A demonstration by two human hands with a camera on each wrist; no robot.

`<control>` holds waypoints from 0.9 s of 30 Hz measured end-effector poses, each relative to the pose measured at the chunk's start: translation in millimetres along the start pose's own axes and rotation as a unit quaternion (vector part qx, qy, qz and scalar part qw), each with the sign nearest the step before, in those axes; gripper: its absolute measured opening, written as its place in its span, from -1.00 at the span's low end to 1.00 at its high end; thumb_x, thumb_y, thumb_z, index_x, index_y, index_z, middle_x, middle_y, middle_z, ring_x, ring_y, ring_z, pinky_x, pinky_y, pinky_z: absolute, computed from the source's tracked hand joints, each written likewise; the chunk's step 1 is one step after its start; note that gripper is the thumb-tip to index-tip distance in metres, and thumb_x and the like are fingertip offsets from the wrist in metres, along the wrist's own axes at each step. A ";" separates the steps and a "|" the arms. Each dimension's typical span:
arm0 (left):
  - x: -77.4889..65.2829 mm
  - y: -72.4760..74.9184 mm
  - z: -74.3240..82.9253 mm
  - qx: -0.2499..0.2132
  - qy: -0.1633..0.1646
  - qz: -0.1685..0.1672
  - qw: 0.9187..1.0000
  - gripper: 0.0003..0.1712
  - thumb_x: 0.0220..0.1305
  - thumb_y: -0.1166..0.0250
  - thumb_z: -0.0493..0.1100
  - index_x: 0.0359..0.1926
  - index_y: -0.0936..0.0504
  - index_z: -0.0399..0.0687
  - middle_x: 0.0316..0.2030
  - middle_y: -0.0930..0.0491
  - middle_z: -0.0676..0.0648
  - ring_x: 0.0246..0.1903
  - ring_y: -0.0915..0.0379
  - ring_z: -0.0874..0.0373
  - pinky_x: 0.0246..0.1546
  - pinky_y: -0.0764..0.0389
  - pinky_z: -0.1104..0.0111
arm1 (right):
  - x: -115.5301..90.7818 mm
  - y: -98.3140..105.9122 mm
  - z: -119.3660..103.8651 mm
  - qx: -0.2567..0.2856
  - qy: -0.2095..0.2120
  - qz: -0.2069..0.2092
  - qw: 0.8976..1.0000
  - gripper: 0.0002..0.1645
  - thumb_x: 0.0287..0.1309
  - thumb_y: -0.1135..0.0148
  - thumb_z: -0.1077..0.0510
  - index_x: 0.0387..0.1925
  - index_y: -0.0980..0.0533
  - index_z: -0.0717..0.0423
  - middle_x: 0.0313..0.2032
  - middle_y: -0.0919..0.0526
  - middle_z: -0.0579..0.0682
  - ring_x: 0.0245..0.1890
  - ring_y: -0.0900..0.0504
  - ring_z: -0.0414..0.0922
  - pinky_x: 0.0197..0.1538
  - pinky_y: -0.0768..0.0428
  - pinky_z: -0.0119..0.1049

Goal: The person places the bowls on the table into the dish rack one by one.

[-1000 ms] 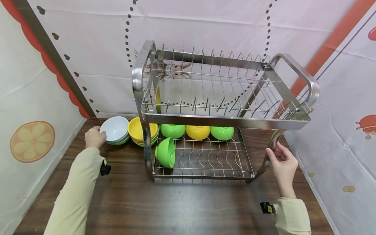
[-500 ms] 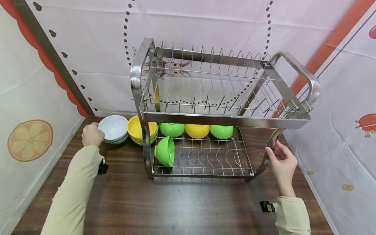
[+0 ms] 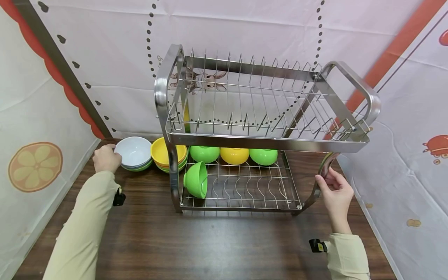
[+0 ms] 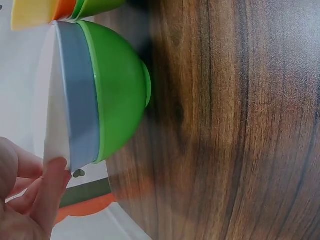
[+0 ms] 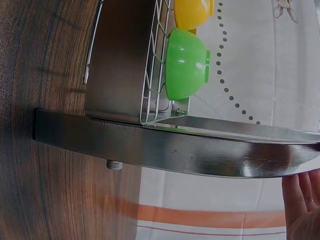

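My left hand is at the left rim of a white bowl, pinching that rim in the left wrist view. Under it a green bowl nests in the same stack, its foot toward the brown table. Beside this stack stands another, topped by a yellow bowl over orange and green ones. With thumb and fingers my right hand grips the right front leg of a two-tier metal dish rack. In the right wrist view only some fingers show, at that curved metal bar.
On the rack's lower tier a green bowl stands on its side at the front left. Behind it sit a green bowl, a yellow bowl and another green bowl, upside down. Printed cloth walls enclose the table.
My left hand has shifted slightly left at the white bowl's rim, while the view has moved a little. My right hand keeps its grip on the rack leg.
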State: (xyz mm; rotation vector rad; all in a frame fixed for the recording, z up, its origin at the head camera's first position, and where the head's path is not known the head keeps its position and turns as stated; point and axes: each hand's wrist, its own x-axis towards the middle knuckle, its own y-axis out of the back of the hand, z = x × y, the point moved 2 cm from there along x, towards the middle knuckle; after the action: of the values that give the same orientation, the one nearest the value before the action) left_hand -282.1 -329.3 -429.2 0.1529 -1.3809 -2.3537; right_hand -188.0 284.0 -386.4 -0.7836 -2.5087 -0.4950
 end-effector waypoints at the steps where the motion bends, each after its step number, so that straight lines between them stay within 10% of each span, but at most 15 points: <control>1: 0.1 0.3 -0.4 0.004 -0.003 0.002 1.000 -0.48 -0.02 0.10 -0.36 0.03 -0.44 -0.42 -0.07 -0.42 -0.51 -0.15 -0.32 -0.49 -0.18 -0.35 -0.17 | -0.1 0.0 -1.3 0.002 0.000 -0.002 1.000 -0.63 -0.15 -0.27 0.52 -0.18 -0.49 0.55 -0.49 -0.55 -0.44 -0.56 -0.50 -0.51 -0.45 -0.45 -0.71; 27: -22.8 64.8 8.2 0.029 -0.161 -0.018 0.986 -0.64 -0.02 -0.04 -0.28 -0.19 -0.57 -0.34 -0.46 -0.60 -0.29 -0.50 -0.45 -0.14 -0.63 -0.25 0.27 | 0.9 0.8 -4.0 -0.014 -0.015 -0.009 1.000 -0.62 -0.15 -0.30 0.49 -0.18 -0.49 0.53 -0.53 -0.53 -0.46 -0.57 -0.48 -0.52 -0.46 -0.43 -0.72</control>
State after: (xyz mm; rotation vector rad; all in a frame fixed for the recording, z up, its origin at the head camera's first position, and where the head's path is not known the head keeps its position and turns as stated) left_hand -245.1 -341.4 -372.0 -0.1962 -1.6057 -2.4481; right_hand -186.9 283.1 -382.5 -0.7862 -2.5441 -0.5281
